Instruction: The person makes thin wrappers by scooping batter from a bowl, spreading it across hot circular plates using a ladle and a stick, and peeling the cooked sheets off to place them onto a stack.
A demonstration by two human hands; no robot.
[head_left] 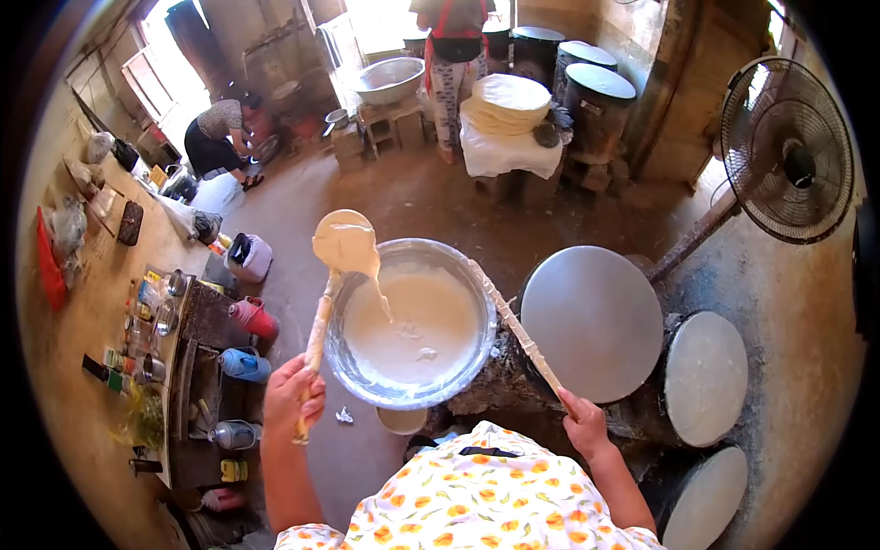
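My left hand (293, 396) is wrapped round the handle of a ladle (346, 240), raised over the left rim of a large metal basin (335, 353). Batter coats the ladle's bowl and drips from its edge toward the pale batter (412, 316) in the basin. In my right hand (584, 423) is the lower end of a long, batter-crusted wooden stick (518, 328). Its far end reaches the basin's right rim; whether it touches, I cannot tell. Right of the stick lies a round griddle (593, 321) with a smooth grey top.
More round griddles (706, 378) stand at right, below a fan (793, 156). A stack of flatbreads (507, 101) sits on a cloth-covered stand ahead, beside a standing person (456, 73). Another person (215, 137) bends at far left. A cluttered table (137, 238) runs along the left.
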